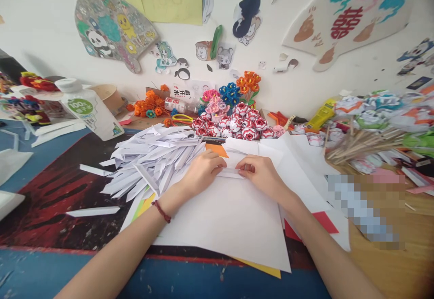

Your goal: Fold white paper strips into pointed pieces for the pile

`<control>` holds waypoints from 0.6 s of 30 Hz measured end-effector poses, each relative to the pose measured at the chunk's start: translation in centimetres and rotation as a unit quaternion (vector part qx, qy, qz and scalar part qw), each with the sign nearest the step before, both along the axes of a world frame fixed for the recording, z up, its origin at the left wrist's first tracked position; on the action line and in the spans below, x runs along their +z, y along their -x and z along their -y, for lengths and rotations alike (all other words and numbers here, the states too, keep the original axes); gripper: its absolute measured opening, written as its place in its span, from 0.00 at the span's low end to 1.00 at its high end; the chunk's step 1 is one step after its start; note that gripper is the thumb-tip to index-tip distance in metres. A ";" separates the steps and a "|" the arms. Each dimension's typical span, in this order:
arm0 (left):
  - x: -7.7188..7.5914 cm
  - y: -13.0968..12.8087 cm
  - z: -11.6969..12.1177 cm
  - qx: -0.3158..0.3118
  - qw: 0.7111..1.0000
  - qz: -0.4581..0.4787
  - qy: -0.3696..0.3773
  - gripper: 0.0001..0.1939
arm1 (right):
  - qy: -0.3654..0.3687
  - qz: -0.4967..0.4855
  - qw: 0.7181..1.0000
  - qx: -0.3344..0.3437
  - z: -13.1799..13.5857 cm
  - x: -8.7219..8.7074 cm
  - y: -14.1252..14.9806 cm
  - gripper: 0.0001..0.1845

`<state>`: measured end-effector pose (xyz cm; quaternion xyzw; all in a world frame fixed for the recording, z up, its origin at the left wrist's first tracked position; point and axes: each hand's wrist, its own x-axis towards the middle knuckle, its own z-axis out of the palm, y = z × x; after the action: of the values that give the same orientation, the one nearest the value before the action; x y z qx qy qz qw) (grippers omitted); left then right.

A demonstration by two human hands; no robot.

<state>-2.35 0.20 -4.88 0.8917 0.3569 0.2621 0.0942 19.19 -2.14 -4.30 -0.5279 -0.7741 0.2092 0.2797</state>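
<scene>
Between my two hands lies a narrow folded white paper strip [231, 173], just above large white paper sheets [225, 217]. My left hand [204, 167] has its fingers curled closed on the strip's left end. The right end is pinched by my right hand [258, 170], thumb and fingers pressed together. Left of my left hand rises a big loose pile of folded white paper strips [152, 159]. One more folded strip [95, 211] lies apart on the dark mat. An orange paper piece [217, 150] shows just beyond my hands.
Red-and-white paper flowers [249, 125] crowd the back, with orange flowers [149, 105] to their left. A white bottle [90, 109] stands at the back left. Wooden sticks [369, 143] and wrapped paper flowers [379, 105] lie at right. Red paper [325, 222] sits by my right forearm.
</scene>
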 end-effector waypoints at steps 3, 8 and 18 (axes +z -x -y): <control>0.4 0.4 0.0 -0.021 0.998 -0.052 -0.024 0.10 | -0.048 0.059 0.997 0.006 0.3 0.4 0.0 0.08; 1.1 0.6 0.4 -0.036 0.990 -0.118 -0.070 0.12 | -0.115 0.145 0.982 0.047 0.9 1.0 0.1 0.11; 0.8 -0.3 1.1 -0.099 0.929 -0.262 -0.241 0.10 | -0.192 0.259 0.944 0.070 1.5 1.1 -0.1 0.10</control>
<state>-2.06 -0.93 -4.05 0.9553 0.2048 0.0863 -0.1949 19.29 -3.68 -3.24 -0.4447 -0.8804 -0.0681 0.1499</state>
